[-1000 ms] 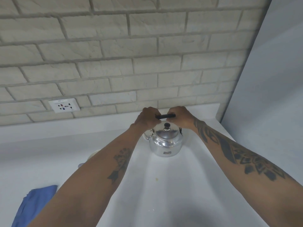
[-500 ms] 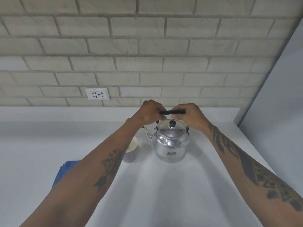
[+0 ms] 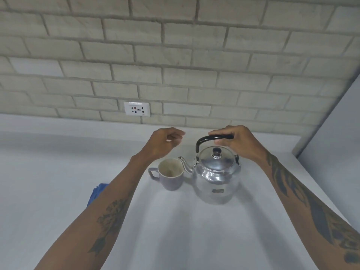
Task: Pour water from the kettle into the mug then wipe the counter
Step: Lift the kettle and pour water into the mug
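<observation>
shiny steel kettle (image 3: 216,176) stands at frame centre beside the purple mug (image 3: 171,176); right hand (image 3: 238,141) curls closed around its black handle (image 3: 212,138), left hand (image 3: 165,142) hovers loosely curled, holding nothing.

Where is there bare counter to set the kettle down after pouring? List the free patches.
Free: the wide counter strip between both forearms, in front of the kettle and mug; also the far-left stretch below the socket. Crowded: around the mug and spout, and by the blue cloth.
</observation>
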Demonstrator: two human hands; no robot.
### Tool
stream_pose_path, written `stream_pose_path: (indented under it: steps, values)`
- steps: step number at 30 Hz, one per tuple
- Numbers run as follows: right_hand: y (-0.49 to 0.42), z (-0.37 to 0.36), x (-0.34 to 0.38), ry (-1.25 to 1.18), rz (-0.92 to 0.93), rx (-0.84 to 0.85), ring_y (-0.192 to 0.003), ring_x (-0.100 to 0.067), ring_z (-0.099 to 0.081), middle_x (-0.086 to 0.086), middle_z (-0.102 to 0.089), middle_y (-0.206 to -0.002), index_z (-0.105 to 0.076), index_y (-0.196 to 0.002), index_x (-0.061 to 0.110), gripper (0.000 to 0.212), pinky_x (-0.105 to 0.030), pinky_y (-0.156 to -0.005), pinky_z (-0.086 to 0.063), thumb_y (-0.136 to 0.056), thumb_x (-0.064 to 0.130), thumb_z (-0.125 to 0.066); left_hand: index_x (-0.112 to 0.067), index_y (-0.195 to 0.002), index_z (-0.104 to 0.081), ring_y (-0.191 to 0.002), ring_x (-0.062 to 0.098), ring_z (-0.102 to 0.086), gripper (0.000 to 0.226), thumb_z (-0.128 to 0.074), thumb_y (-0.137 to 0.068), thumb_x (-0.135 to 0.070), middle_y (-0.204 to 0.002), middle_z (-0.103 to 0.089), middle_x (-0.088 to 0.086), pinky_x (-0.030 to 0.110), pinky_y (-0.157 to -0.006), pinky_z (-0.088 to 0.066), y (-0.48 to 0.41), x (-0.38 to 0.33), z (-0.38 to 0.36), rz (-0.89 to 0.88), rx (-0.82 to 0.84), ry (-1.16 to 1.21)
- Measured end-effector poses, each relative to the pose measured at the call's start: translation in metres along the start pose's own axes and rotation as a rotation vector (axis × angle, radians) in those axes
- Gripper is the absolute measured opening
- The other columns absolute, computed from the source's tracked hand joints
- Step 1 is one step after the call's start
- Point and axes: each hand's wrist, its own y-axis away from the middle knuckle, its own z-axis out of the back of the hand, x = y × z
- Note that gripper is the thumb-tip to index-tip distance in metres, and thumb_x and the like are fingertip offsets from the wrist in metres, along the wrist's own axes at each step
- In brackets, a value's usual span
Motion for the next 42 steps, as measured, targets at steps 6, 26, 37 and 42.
stream_pose_path:
  steps: [6,26,37,42]
  values:
    - [-0.008,0.001,0.016,0.096,0.023,0.021,-0.069,0.001,-0.057,0.01,-0.065,-0.078,-0.077,-0.105,0.032,0.032,-0.008,-0.067,-0.041,-0.078,0.017,-0.08,-0.012,-0.113,-0.071,-0.094,0.019,-0.066,0.035,-0.054,-0.086,0.003,-0.112,-0.072,0.004,0.022,-0.09,-0.048,0.044,0.084,0.017,0.252,-0.009,-0.263]
    - [-0.033,-0.001,0.053,0.427,0.084,0.193,-0.07,0.028,-0.052,0.049,-0.054,-0.063,-0.076,-0.107,0.023,0.03,0.007,-0.064,-0.033,-0.079,0.012,-0.079,-0.019,-0.083,-0.076,-0.087,0.021,-0.07,0.011,-0.067,-0.086,-0.014,-0.091,-0.077,-0.001,0.036,-0.085,-0.054,0.061,0.119,-0.004,0.336,-0.118,-0.18]
    - [-0.043,-0.007,0.071,0.522,0.049,0.243,-0.079,0.012,-0.058,0.028,-0.06,-0.077,-0.076,-0.105,0.03,0.028,-0.019,-0.082,-0.047,-0.08,0.017,-0.078,-0.015,-0.083,-0.077,-0.088,0.021,-0.069,0.009,-0.069,-0.085,-0.014,-0.086,-0.076,0.0,0.036,-0.083,-0.055,0.061,0.119,-0.003,0.326,-0.123,-0.148]
    - [-0.047,-0.012,0.077,0.558,0.059,0.267,-0.096,-0.007,-0.065,0.017,-0.071,-0.096,-0.077,-0.105,0.028,0.027,-0.034,-0.094,-0.053,-0.08,0.018,-0.077,-0.014,-0.087,-0.078,-0.089,0.021,-0.07,0.009,-0.069,-0.086,-0.014,-0.09,-0.077,0.002,0.036,-0.084,-0.055,0.061,0.119,-0.004,0.333,-0.125,-0.151]
